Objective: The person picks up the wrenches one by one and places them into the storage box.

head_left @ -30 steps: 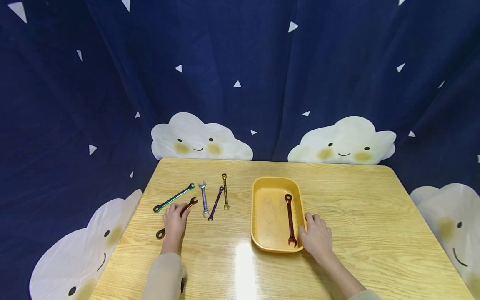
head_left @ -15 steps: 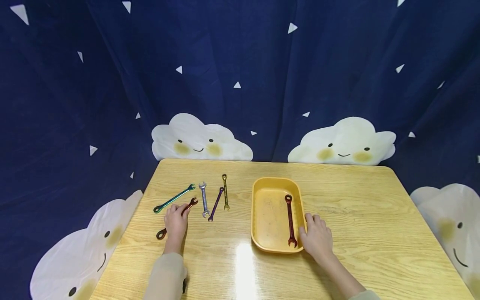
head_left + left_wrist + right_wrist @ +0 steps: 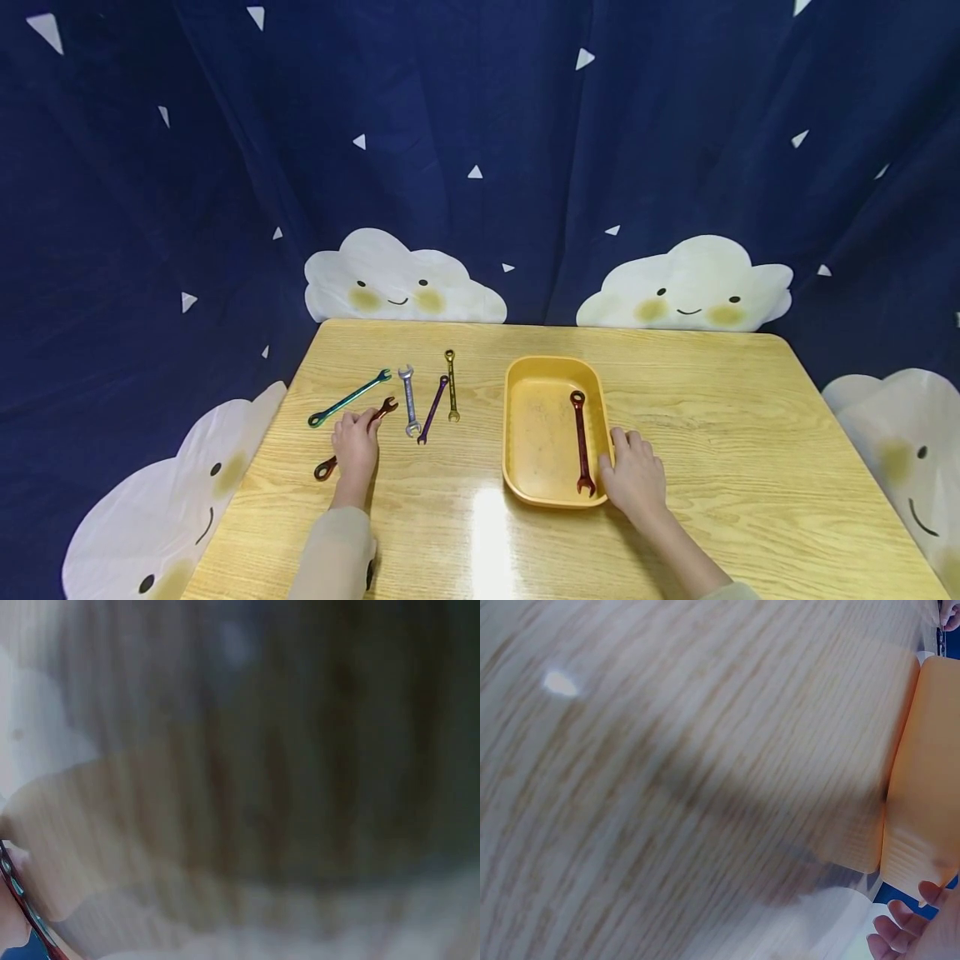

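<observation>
My left hand pinches the middle of a dark red combination wrench on the left of the table. In the left wrist view part of this wrench shows at the lower left edge. At the right side of a yellow plastic tray, my right hand holds the rim, thumb over it and fingers outside. A red wrench lies lengthwise inside the tray. In the right wrist view the right hand's fingers are loosely spread by the tray wall.
Near the left hand lie a teal wrench, a silver wrench, a purple wrench and a gold wrench. They rest on a wooden table, backed by a dark blue curtain with clouds.
The left hand has shifted very slightly to the right, staying on the dark red wrench. The right hand, the tray and the other wrenches keep their places.
</observation>
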Tool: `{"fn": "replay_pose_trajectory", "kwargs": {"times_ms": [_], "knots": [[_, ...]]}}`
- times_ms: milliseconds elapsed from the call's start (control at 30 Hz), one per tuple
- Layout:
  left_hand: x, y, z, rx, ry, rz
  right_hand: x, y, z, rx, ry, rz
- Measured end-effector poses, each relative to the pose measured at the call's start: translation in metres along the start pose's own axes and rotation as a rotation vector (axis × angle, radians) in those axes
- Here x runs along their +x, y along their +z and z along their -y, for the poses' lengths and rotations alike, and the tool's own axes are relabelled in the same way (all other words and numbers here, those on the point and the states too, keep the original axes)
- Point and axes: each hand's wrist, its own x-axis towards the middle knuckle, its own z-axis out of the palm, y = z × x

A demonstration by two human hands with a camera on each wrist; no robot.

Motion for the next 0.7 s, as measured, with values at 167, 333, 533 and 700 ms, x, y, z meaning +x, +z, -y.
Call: {"fn": "replay_pose_trajectory", "kwargs": {"times_ms": [167,333,533,700], "knots": [[-0.0001,0.0011,-0.0003,0.016,0.005,0.001,0.0001,0.0007,-0.0002,0.002,0.000,-0.003],[0.0000,-0.0003,-0.0018,0.039,0.014,0.017,0.0004,0.0015,-0.0006,0.003,0.003,-0.005],[-0.0008,-0.0013,-0.0030,0.043,0.036,0.012,0.0002,0.0021,-0.0012,0.002,0.001,-0.008],[-0.0012,-0.0013,-0.0030,0.052,0.055,0.007,0.0001,0.0017,-0.0012,0.002,-0.003,-0.013]]}}
